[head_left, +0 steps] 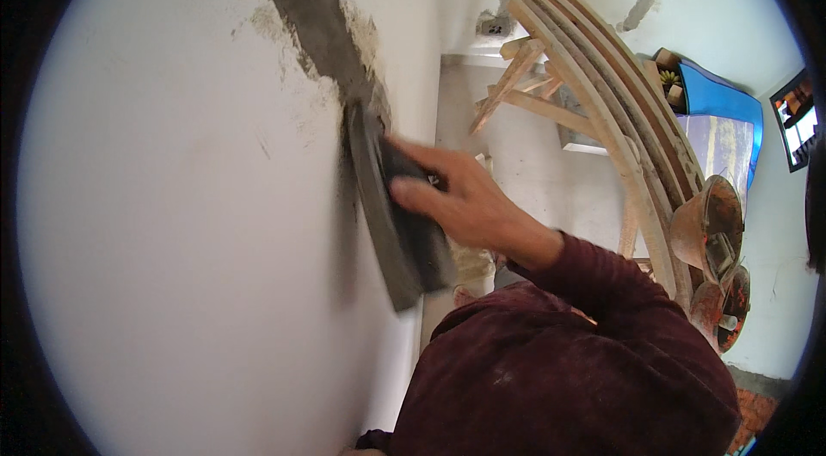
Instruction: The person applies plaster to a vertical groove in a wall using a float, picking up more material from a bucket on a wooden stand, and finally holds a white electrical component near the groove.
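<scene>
My right hand (469,202) is closed around the back of a dark grey plastering float (379,219). The float is tilted, its upper end at the lower end of a grey mortar strip (305,9) on the white wall (181,241). Rough, pale patches border the strip. The lower end of the float appears to stand off the wall, and motion blurs its edges. Of my left hand (366,452), only a sliver shows at the lower edge, beside a dark cuff; its fingers are hidden.
Long wooden planks (619,103) lie on a wooden trestle (516,82) to my right. Mortar-stained buckets (714,219) stand at their near end. Beyond are a blue item (723,107) and a socket box (494,26) in the far wall.
</scene>
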### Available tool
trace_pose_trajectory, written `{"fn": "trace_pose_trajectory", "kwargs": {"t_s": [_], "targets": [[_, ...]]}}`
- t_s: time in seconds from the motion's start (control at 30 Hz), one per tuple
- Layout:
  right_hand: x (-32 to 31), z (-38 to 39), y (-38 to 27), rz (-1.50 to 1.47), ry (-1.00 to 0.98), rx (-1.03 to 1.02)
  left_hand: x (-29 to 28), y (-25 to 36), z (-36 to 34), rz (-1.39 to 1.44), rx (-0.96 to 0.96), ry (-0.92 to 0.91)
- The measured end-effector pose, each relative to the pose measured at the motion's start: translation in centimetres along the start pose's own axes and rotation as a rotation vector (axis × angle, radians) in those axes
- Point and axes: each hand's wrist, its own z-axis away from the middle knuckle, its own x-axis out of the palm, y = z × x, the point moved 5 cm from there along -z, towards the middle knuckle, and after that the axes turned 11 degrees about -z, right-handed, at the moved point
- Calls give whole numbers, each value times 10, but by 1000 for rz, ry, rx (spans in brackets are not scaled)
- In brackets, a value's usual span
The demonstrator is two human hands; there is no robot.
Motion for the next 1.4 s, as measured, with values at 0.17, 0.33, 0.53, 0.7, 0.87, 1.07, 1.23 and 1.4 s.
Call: {"fn": "trace_pose_trajectory", "kwargs": {"t_s": [0.17,0.33,0.53,0.7,0.87,1.07,1.23,1.4], "targets": [[-24,2,6,-114,109,-24,2,0,0,8,3,-6],[-9,-39,19,-35,205,-174,4,3,1,31,17,9],[-13,16,-6,-186,-175,-19,7,2,3,11,29,-11],[-25,-40,20,-134,183,-140,9,6,0,36,41,-1],[14,-30,31,-22,252,-219,9,7,2,17,53,-4],[-16,-78,41,-126,280,-103,13,8,0,16,46,-12],[19,-32,24,62,262,-247,16,9,2,0,54,-17],[6,-60,28,34,329,-197,20,11,1,18,48,-6]]}}
